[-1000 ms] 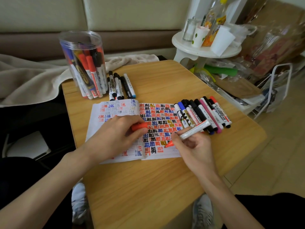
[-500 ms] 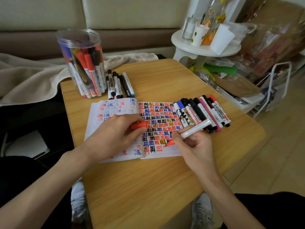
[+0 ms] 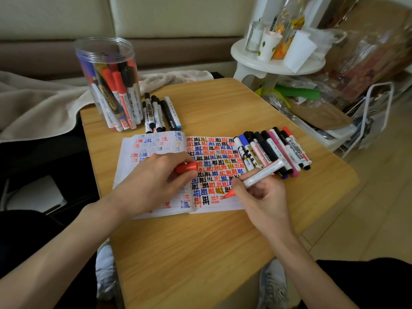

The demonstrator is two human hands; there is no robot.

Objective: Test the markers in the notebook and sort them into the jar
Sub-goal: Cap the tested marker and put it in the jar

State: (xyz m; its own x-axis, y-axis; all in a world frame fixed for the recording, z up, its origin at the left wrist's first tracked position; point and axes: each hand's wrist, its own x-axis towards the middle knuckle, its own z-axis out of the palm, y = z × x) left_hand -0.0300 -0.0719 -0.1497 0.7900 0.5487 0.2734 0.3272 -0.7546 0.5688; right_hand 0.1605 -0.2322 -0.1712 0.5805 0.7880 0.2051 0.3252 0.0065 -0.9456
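Since a second ago I note almost no shift: my right hand (image 3: 260,197) still pinches the red marker (image 3: 263,172), tip on the lower right page of the notebook (image 3: 156,143). My left hand (image 3: 153,181) rests on the left page, fingers curled round the red cap (image 3: 187,167). At the far left corner of the surface (image 3: 200,253) stands the jar (image 3: 107,63), part filled; a marker row (image 3: 274,150) lies at the notebook's right edge.

table (image 3: 200,253): wood | jar (image 3: 109,85) | open notebook (image 3: 156,143) | marker row (image 3: 274,150) right | marker cluster (image 3: 160,114) beside jar
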